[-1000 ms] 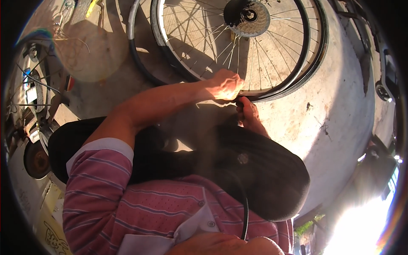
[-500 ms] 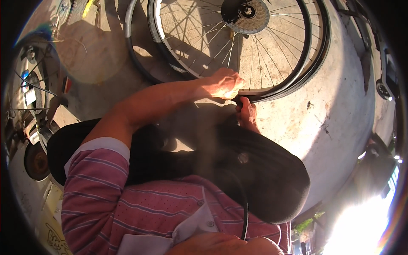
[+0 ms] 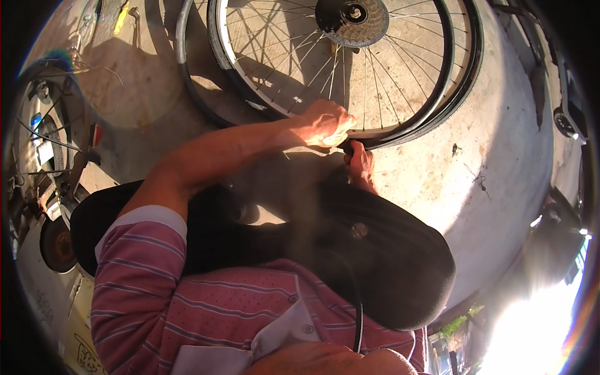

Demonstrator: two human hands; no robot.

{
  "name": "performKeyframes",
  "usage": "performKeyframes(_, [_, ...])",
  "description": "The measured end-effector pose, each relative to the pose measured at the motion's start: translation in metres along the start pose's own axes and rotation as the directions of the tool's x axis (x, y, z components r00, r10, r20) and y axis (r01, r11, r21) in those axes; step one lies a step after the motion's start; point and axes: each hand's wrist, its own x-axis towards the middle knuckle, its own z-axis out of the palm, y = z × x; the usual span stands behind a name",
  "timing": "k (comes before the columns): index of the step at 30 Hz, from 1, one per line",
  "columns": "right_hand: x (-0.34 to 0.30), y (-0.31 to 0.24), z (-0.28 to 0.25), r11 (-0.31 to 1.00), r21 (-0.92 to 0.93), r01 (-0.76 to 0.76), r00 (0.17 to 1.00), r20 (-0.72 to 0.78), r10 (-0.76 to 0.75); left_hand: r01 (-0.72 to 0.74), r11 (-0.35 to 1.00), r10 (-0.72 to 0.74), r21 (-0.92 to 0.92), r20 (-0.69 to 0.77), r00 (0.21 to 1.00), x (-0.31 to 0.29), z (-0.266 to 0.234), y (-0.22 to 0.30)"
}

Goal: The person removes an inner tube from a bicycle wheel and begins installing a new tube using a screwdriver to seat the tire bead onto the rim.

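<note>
Held the fingers of the left hand (image 3: 325,127) clenched at the near edge of the spoked wheel (image 3: 357,14); held the fingers of the right hand (image 3: 361,165) bent at the black tire (image 3: 405,139), just right and nearer; could not make out the contents of either grip, both partly hidden; had the wheel over the sunlit floor (image 3: 431,187), sprockets (image 3: 369,32) on its far part; saw a black hoop (image 3: 182,47) bowing out left of the rim; could not tell tube from tire there; saw a slim yellow object (image 3: 122,20) far left, a small brown-centred wheel (image 3: 58,244) nearer.
</note>
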Motion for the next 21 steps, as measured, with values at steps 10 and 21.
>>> performKeyframes(10, [-0.003, 0.004, -0.012, 0.998, -0.035, 0.061, 0.993, 0.103, -0.057, 0.125, 0.957, -0.134, 0.261, 0.019, 0.991, -0.002, -0.017, 0.038])
performKeyframes(21, [-0.002, 0.004, -0.016, 0.861, -0.304, 0.407, 0.913, 0.131, -0.385, 0.024, 0.995, -0.030, -0.101, -0.056, 0.998, -0.001, 0.013, -0.005])
